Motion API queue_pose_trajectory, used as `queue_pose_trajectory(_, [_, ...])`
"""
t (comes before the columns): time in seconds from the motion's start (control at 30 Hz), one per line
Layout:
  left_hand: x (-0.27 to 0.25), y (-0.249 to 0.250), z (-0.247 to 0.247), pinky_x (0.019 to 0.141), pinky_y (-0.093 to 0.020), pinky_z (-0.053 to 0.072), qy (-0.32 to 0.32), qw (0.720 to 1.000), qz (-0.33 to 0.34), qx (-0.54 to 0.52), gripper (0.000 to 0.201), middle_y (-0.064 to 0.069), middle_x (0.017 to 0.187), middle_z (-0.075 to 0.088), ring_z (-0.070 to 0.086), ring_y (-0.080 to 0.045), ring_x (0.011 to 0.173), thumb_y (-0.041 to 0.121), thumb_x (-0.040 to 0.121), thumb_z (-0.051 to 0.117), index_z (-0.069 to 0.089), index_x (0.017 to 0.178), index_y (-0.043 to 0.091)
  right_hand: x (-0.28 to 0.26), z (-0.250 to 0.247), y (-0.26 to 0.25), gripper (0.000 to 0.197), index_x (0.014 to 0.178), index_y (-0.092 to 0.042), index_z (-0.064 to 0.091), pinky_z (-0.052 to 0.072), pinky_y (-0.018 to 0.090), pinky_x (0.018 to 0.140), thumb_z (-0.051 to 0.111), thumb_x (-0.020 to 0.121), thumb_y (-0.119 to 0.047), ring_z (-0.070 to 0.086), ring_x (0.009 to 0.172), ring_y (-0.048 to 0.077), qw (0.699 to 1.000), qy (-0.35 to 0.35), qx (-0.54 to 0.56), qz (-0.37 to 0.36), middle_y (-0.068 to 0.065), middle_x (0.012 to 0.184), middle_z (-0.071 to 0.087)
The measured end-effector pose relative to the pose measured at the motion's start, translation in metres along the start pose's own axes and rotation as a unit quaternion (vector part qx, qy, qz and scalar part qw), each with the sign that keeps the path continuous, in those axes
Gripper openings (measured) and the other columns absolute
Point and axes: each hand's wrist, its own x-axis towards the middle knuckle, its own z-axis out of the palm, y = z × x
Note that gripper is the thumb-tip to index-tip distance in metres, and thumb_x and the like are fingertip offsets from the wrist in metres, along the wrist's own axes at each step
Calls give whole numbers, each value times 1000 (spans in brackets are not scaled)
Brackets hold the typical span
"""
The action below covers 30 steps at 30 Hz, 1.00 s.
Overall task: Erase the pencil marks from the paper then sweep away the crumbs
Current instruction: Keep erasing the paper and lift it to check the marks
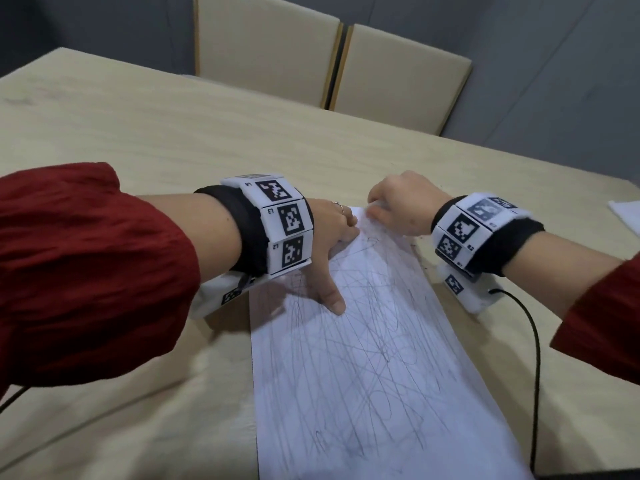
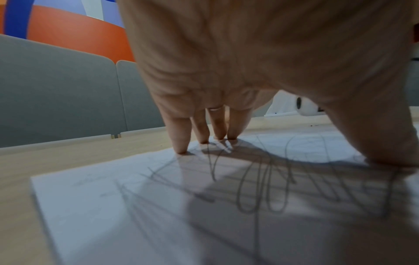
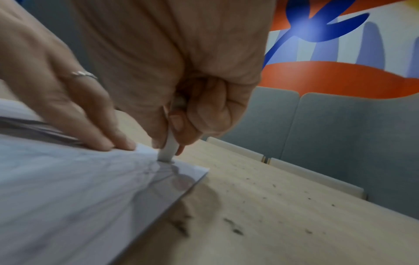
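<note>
A white sheet of paper [image 1: 363, 358] covered in grey pencil scribbles [image 1: 367, 327] lies on the wooden table [image 1: 138, 133]. My left hand [image 1: 332, 244] presses flat on the sheet's far left part, fingers straight and thumb spread out; the left wrist view shows its fingertips [image 2: 181, 148] on the paper [image 2: 113, 206]. My right hand [image 1: 398, 206] grips a white eraser [image 3: 167, 150] and holds its end against the paper's far corner [image 3: 181, 170]. Dark eraser crumbs [image 3: 233, 227] lie scattered on the table right of the sheet.
Two beige chairs [image 1: 332, 64] stand pushed against the table's far edge. Another white sheet [image 1: 627, 216] pokes in at the right edge. A black cable [image 1: 535, 358] runs from my right wrist over the table beside the paper.
</note>
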Motion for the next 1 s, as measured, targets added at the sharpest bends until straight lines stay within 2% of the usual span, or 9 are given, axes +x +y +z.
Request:
queue_pose_trajectory(0.13, [-1,2,-1,101,-31,42,-16,1000,4,-17,130,5,121,51,50,-13,108,94,42,57,43,137,7,5,-1,0,23,79,-11,62,48,33,65,51,92,-26,58,81,29,1000,1,-6,12,8,80,62])
queue_pose_trajectory(0.23, [-1,5,-2,100,-27,41,-41,999,-16,-23,112,19,98,50,53,-12,104,74,63,69,32,145,6,-5,2,-2,15,80,-20,61,39,28,59,57,90,-31,54,75,19,1000,-13,1,-7,0,76,59])
queue_pose_trajectory(0.37, [3,6,-3,99,-37,46,-51,998,-29,-11,120,-6,143,48,58,-22,113,83,59,63,29,146,8,-6,0,2,6,87,-17,69,50,32,68,68,85,-23,57,79,18,998,13,19,-53,-2,72,62])
queue_pose_trajectory(0.5, [2,6,-3,109,-34,37,-65,997,-24,20,125,-6,160,22,45,-23,131,81,63,62,14,154,11,-4,-10,3,8,94,-22,54,46,34,74,53,95,-30,53,87,22,997,-46,-38,-42,-2,85,56])
queue_pose_trajectory(0.57, [0,6,-2,108,-33,36,-53,998,-25,11,121,-5,161,17,43,-21,132,80,62,64,21,152,11,-5,-13,4,10,97,-21,51,38,31,75,48,97,-30,47,88,21,992,-95,-65,-43,-3,87,50])
queue_pose_trajectory(0.67, [0,4,-1,84,-30,48,-30,999,-22,-7,104,-4,140,50,58,-17,104,80,55,67,49,128,8,-2,-12,-1,7,98,-18,60,39,30,75,55,93,-20,48,87,19,993,-70,-59,-74,-1,90,54])
queue_pose_trajectory(0.73, [2,2,0,66,-22,46,-30,999,-21,-24,91,1,109,65,59,-13,78,80,53,69,61,109,8,5,-12,-5,11,98,-17,64,44,31,77,62,88,-13,50,87,18,995,-24,-44,-81,-1,92,57])
queue_pose_trajectory(0.87, [4,2,0,62,-24,44,-9,999,-22,-49,73,11,67,55,49,-7,57,77,53,73,63,84,11,3,-12,-6,14,93,-10,68,50,33,79,62,82,-4,56,85,18,993,-9,-23,-114,2,92,66])
queue_pose_trajectory(1.0, [2,6,-5,54,-13,35,-23,1000,-16,-8,59,11,69,48,48,-8,65,67,65,74,49,82,17,-5,-5,-6,15,78,-4,68,53,42,75,53,79,-2,61,82,28,990,-19,-31,-136,9,82,69])
